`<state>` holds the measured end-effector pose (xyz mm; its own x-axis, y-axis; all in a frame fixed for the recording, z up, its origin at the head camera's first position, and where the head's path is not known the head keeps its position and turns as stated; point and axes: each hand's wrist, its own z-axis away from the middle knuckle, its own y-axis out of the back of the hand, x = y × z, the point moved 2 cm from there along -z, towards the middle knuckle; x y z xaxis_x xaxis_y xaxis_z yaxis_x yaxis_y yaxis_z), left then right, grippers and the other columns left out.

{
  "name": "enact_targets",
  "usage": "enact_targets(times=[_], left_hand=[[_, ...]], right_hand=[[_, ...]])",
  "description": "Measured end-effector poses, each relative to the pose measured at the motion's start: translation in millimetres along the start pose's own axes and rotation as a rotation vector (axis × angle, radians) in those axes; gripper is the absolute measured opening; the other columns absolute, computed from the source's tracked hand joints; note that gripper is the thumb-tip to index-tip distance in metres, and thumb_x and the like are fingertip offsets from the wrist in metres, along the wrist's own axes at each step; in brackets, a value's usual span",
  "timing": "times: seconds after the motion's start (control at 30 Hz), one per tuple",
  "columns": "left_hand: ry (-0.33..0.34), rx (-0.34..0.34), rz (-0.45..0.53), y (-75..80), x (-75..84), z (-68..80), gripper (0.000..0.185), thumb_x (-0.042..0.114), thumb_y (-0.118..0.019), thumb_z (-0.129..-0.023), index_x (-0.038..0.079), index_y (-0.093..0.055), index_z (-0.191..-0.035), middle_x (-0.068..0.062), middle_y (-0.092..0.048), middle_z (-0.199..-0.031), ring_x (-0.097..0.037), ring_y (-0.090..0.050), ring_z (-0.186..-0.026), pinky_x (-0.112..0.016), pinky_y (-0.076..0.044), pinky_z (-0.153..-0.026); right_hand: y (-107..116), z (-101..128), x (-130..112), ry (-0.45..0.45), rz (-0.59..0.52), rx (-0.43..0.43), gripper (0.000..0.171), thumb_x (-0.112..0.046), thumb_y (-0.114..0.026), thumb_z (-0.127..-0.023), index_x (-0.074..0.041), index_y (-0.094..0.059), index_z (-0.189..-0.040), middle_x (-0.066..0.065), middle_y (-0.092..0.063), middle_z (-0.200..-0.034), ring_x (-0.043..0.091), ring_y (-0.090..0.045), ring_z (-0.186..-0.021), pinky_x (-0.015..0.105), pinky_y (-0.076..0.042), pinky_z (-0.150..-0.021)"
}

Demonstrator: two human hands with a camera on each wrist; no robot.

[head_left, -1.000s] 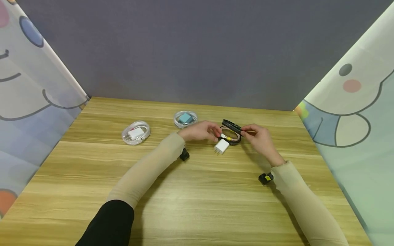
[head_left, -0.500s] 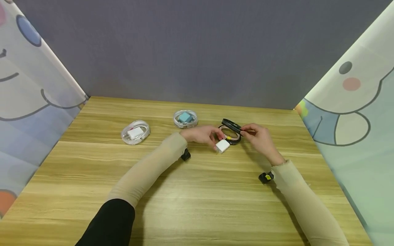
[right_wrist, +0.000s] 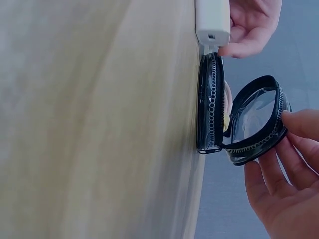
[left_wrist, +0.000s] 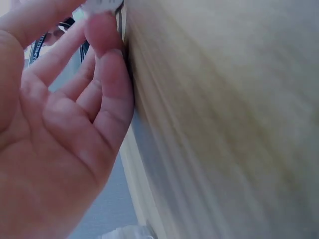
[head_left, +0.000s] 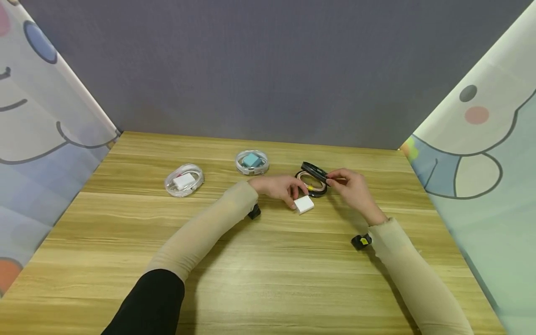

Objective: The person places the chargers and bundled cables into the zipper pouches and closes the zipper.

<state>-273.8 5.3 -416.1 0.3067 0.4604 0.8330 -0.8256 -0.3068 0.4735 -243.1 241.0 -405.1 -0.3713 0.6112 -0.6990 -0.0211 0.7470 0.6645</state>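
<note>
From the head camera, the left hand (head_left: pixel 279 187) is pinching a white charger plug (head_left: pixel 304 204) at its near edge, the plug lying flat on the wooden bench (head_left: pixel 268 260) just in front of a round black zip case (head_left: pixel 311 183); the right hand (head_left: pixel 351 187) is holding the case's clear hinged lid (head_left: pixel 315 169) up by its rim, and a coiled cable with a yellow tie is showing inside. Farther back on the bench, two closed clear round cases are sitting, one with a white plug (head_left: pixel 184 180) and one with a blue plug (head_left: pixel 251 162), well apart from the hands. Compared with a second ago, the plug is no longer hanging tilted from the left hand's fingers above the bench but is lying flat, a little nearer the person, while the right hand is staying where it was on the lid. The left wrist camera is showing only the left hand (left_wrist: pixel 60 129) close up, fingers curled toward a blurred white edge at the top, with the bench grain beside it. The right wrist camera is showing what the head view cannot: the zip case (right_wrist: pixel 210 102) seen edge-on with its zipper teeth, the lid (right_wrist: pixel 256 119) swung open, the right hand (right_wrist: pixel 284 174) pinching the lid rim in its grip, and the plug (right_wrist: pixel 213 20) touching the case's edge.
</note>
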Motion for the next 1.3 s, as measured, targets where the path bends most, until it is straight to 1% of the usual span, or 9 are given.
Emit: enact_targets(times=[0.17, 0.4, 0.53, 0.67, 0.73, 0.83, 0.93, 1.13, 1.3], left_hand=[[-0.018, -0.036, -0.042, -1.7, 2.4, -2.0, 0.056, 0.006, -0.080, -0.084, 0.008, -0.059, -0.136, -0.006, -0.064, -0.091, -0.013, -0.055, -0.080, -0.023, -0.043, -0.070], [-0.012, 0.002, -0.066, -2.0, 1.0, -0.4, 0.044, 0.010, -0.080, -0.085, 0.008, -0.058, -0.122, -0.007, -0.061, -0.094, -0.015, -0.054, -0.083, -0.023, -0.043, -0.074], [-0.030, 0.031, -0.008, -2.7, 2.6, 1.4, 0.041, 0.009, -0.076, -0.088, 0.006, -0.053, -0.122, -0.007, -0.060, -0.091, -0.015, -0.055, -0.079, -0.023, -0.046, -0.072], [-0.043, 0.112, 0.139, -0.5, 1.3, 3.2, 0.042, 0.007, -0.074, -0.090, 0.005, -0.049, -0.123, -0.012, -0.059, -0.093, -0.023, -0.062, -0.079, -0.031, -0.054, -0.073], [-0.046, 0.170, 0.175, 2.1, 0.0, 3.1, 0.041, 0.008, -0.074, -0.090, 0.005, -0.049, -0.122, -0.013, -0.059, -0.094, -0.027, -0.064, -0.080, -0.035, -0.056, -0.072], [-0.029, 0.271, 0.146, 6.4, -1.2, 1.8, 0.041, 0.012, -0.076, -0.089, 0.005, -0.050, -0.121, -0.012, -0.061, -0.093, -0.026, -0.065, -0.078, -0.034, -0.056, -0.071], [0.016, 0.350, 0.110, 9.4, -4.0, -2.0, 0.044, 0.018, -0.078, -0.088, 0.006, -0.051, -0.122, -0.010, -0.064, -0.093, -0.023, -0.067, -0.075, -0.031, -0.055, -0.072], [0.120, 0.449, 0.097, 12.3, -8.8, -9.9, 0.048, 0.029, -0.078, -0.088, 0.008, -0.052, -0.122, -0.005, -0.067, -0.093, -0.019, -0.069, -0.071, -0.030, -0.052, -0.076], [0.179, 0.522, -0.005, 9.8, -5.1, -12.7, 0.048, 0.038, -0.078, -0.087, 0.011, -0.053, -0.118, -0.001, -0.068, -0.088, -0.017, -0.066, -0.067, -0.033, -0.052, -0.067]], right_hand=[[-0.7, -0.2, 0.6, 0.012, -0.010, 0.005, 0.013, -0.004, -0.071, -0.092, 0.001, -0.072, -0.103, 0.017, -0.071, -0.103, 0.032, -0.070, -0.093, 0.039, -0.057, -0.080], [-1.1, 0.1, 1.4, 0.009, 0.001, 0.008, 0.012, -0.004, -0.072, -0.091, 0.001, -0.073, -0.103, 0.017, -0.071, -0.104, 0.032, -0.070, -0.093, 0.036, -0.057, -0.078], [-0.9, 0.3, 0.8, 0.022, 0.011, 0.008, 0.013, -0.004, -0.071, -0.092, 0.001, -0.073, -0.103, 0.017, -0.071, -0.104, 0.032, -0.070, -0.092, 0.034, -0.058, -0.077], [-1.5, 0.3, 0.6, 0.034, 0.008, 0.014, 0.013, -0.002, -0.071, -0.092, 0.001, -0.073, -0.103, 0.018, -0.071, -0.102, 0.033, -0.071, -0.089, 0.021, -0.056, -0.072], [-2.0, 0.0, 0.9, 0.036, 0.004, 0.016, 0.013, -0.001, -0.071, -0.091, 0.002, -0.072, -0.104, 0.018, -0.071, -0.101, 0.033, -0.071, -0.088, 0.015, -0.053, -0.070], [-2.2, -0.4, 0.3, 0.031, -0.002, 0.016, 0.013, -0.001, -0.071, -0.091, 0.003, -0.072, -0.104, 0.018, -0.072, -0.101, 0.033, -0.071, -0.087, 0.012, -0.051, -0.070], [-2.1, -0.3, -0.5, 0.019, 0.000, 0.019, 0.013, -0.001, -0.071, -0.091, 0.002, -0.072, -0.104, 0.018, -0.072, -0.101, 0.033, -0.071, -0.087, 0.015, -0.052, -0.070], [-3.9, -0.6, -4.1, -0.010, 0.002, 0.026, 0.013, -0.003, -0.072, -0.091, 0.003, -0.073, -0.103, 0.018, -0.072, -0.100, 0.033, -0.071, -0.088, 0.030, -0.058, -0.074], [-6.5, -1.1, -7.3, -0.041, -0.017, 0.031, 0.014, -0.004, -0.071, -0.092, 0.004, -0.073, -0.103, 0.019, -0.072, -0.100, 0.031, -0.070, -0.092, 0.033, -0.058, -0.077]])
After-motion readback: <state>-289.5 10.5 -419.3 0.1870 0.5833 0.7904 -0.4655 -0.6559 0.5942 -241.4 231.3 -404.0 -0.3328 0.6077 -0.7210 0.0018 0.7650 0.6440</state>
